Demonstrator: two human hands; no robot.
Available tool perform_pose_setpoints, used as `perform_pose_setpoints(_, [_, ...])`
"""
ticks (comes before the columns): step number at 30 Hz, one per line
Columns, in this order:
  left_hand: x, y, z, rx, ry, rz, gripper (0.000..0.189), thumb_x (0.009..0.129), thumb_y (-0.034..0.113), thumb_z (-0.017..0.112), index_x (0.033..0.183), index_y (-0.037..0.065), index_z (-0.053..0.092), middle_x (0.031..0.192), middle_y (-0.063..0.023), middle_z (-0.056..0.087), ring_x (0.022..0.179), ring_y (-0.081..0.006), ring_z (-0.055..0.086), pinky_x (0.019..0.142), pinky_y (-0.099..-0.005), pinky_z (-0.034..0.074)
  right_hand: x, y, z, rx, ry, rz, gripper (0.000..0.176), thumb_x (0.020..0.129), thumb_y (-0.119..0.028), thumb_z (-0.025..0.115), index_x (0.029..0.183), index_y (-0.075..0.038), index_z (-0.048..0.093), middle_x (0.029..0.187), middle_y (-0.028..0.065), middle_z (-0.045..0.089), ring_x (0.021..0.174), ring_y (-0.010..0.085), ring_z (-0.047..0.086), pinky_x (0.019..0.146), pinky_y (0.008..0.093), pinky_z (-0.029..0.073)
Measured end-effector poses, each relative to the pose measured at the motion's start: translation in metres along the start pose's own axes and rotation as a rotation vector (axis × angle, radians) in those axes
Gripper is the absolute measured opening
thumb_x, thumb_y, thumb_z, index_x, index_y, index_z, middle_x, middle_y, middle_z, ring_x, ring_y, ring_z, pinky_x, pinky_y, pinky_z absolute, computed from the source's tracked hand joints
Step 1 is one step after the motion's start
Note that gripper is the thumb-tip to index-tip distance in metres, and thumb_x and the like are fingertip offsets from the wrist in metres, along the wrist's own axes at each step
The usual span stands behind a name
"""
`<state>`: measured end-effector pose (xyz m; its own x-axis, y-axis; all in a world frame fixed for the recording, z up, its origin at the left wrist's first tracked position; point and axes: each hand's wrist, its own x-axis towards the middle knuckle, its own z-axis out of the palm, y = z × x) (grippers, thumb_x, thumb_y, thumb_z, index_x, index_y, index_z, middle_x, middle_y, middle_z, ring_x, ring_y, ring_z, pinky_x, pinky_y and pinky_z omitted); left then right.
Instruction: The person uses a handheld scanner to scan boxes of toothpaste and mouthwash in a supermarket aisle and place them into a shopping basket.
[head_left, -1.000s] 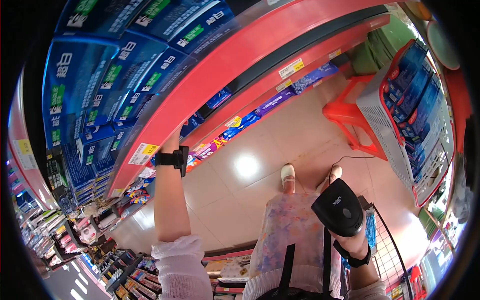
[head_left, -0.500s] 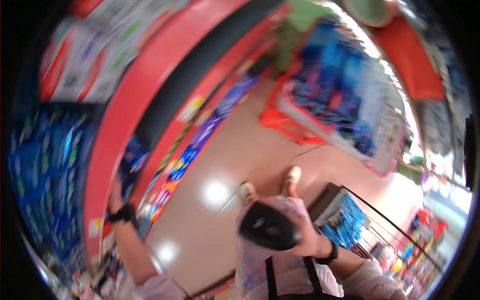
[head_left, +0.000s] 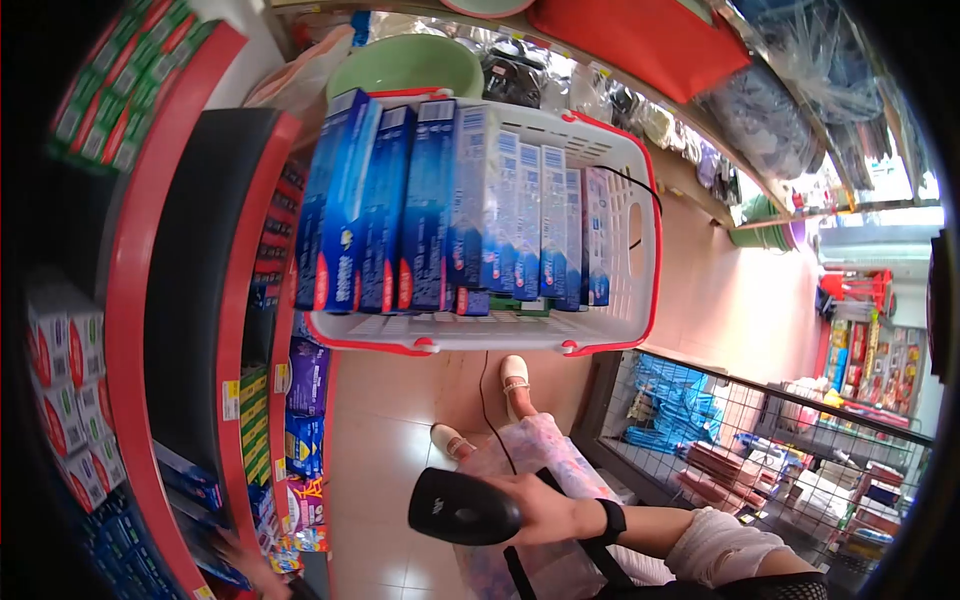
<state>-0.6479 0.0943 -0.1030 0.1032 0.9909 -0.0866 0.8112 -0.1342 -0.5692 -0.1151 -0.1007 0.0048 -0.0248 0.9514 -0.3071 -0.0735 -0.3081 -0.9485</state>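
My right hand (head_left: 548, 512) grips a black handheld barcode scanner (head_left: 462, 507) low in the view, over my patterned skirt (head_left: 540, 455). A thin black cable (head_left: 486, 400) runs along the floor by my feet. Only the fingers of my left hand (head_left: 248, 562) show at the bottom left, against the lowest red shelf; what they touch is unclear. Ahead, a white basket with a red rim (head_left: 620, 330) holds a row of upright blue boxes (head_left: 430, 210).
Red shelving (head_left: 130, 330) curves along the left, with white-and-red boxes (head_left: 70, 380) and blue and purple packets (head_left: 305, 400). A wire bin (head_left: 760, 440) of goods stands at the right. A green basin (head_left: 400, 65) sits behind the basket. Tiled floor (head_left: 380, 470) lies between.
My view has swung from the blue-box shelf towards the basket of blue boxes. My left hand has dropped from the upper shelf edge to the lowest shelf. The scanner stays in my right hand.
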Motion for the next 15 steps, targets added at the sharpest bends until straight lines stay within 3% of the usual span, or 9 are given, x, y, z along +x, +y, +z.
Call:
perform_pose_setpoints(1, [-0.01, 0.025, -0.019, 0.015, 0.59, 0.246, 0.051, 0.093, 0.012, 0.038, 0.141, 0.005, 0.023, 0.134, -0.0297, 0.033, 0.122, -0.0464, 0.035, 0.099, -0.0517, 0.032, -0.006, 0.004, -0.01, -0.012, 0.069, -0.017, 0.048, 0.071, -0.018, 0.07, 0.109, 0.001, 0.047, 0.086, 0.0194, 0.059, 0.08, 0.0365, 0.06, 0.07, 0.0395, 0.047])
perform_pose_setpoints(2, [-0.029, 0.081, -0.077, -0.491, 0.469, -0.07, 0.049, 0.092, 0.008, 0.042, 0.137, 0.0, 0.026, 0.135, -0.0283, 0.033, 0.123, -0.0444, 0.035, 0.099, -0.0512, 0.032, -0.013, 0.007, -0.019, -0.025, 0.135, -0.032, 0.054, 0.07, -0.019, 0.072, 0.113, 0.002, 0.047, 0.09, 0.0202, 0.059, 0.083, 0.0372, 0.059, 0.073, 0.0393, 0.048])
perform_pose_setpoints(3, [-0.04, 0.146, -0.175, -0.967, 0.292, -0.145, 0.048, 0.091, 0.009, 0.047, 0.134, -0.004, 0.029, 0.134, -0.0265, 0.035, 0.125, -0.0421, 0.034, 0.102, -0.0496, 0.03, -0.019, 0.007, -0.031, -0.025, 0.156, -0.009, 0.064, 0.068, -0.021, 0.074, 0.12, 0.003, 0.045, 0.097, 0.0206, 0.059, 0.09, 0.0369, 0.059, 0.079, 0.0383, 0.047])
perform_pose_setpoints(5, [-0.053, 0.23, -0.276, -0.929, 0.324, 0.051, 0.051, 0.088, 0.011, 0.051, 0.132, -0.005, 0.031, 0.133, -0.0256, 0.038, 0.124, -0.0406, 0.035, 0.101, -0.047, 0.031, -0.028, 0.011, -0.05, 0.039, 0.211, -0.02, 0.065, 0.068, -0.022, 0.074, 0.121, 0.003, 0.045, 0.101, 0.0203, 0.059, 0.093, 0.0357, 0.059, 0.08, 0.038, 0.047])
perform_pose_setpoints(7, [-0.053, 0.278, -0.305, -0.995, 0.312, 0.264, 0.052, 0.088, 0.014, 0.053, 0.131, -0.006, 0.033, 0.131, -0.0243, 0.04, 0.123, -0.041, 0.036, 0.099, -0.0474, 0.033, -0.041, 0.018, -0.067, 0.126, 0.278, 0.016, 0.069, 0.067, -0.023, 0.076, 0.122, 0.003, 0.045, 0.104, 0.0191, 0.06, 0.096, 0.032, 0.06, 0.083, 0.036, 0.046])
perform_pose_setpoints(9, [-0.032, 0.33, -0.34, -1.251, 0.278, 0.499, 0.046, 0.087, 0.008, 0.05, 0.129, -0.006, 0.037, 0.133, -0.0214, 0.04, 0.124, -0.0378, 0.036, 0.103, -0.0481, 0.026, -0.053, 0.013, -0.09, 0.165, 0.276, 0.052, 0.066, 0.066, -0.021, 0.076, 0.12, 0.004, 0.047, 0.104, 0.0162, 0.06, 0.093, 0.0269, 0.061, 0.082, 0.0336, 0.046])
perform_pose_setpoints(13, [0.022, 0.413, -0.406, -0.93, 0.265, 0.79, 0.052, 0.088, 0.017, 0.053, 0.13, -0.009, 0.036, 0.139, -0.0224, 0.031, 0.132, -0.0384, 0.025, 0.107, -0.0492, 0.02, -0.07, 0.005, -0.122, 0.263, 0.37, 0.066, 0.06, 0.066, -0.017, 0.078, 0.116, 0.004, 0.052, 0.103, 0.0108, 0.064, 0.092, 0.0178, 0.062, 0.085, 0.0299, 0.046])
perform_pose_setpoints(15, [0.039, 0.444, -0.422, -0.827, 0.271, 0.805, 0.057, 0.088, 0.021, 0.054, 0.13, -0.01, 0.034, 0.141, -0.0226, 0.029, 0.133, -0.0388, 0.021, 0.107, -0.0502, 0.018, -0.076, 0.007, -0.135, 0.272, 0.399, 0.056, 0.06, 0.066, -0.017, 0.078, 0.116, 0.004, 0.052, 0.102, 0.0107, 0.064, 0.092, 0.0176, 0.062, 0.085, 0.0299, 0.046])
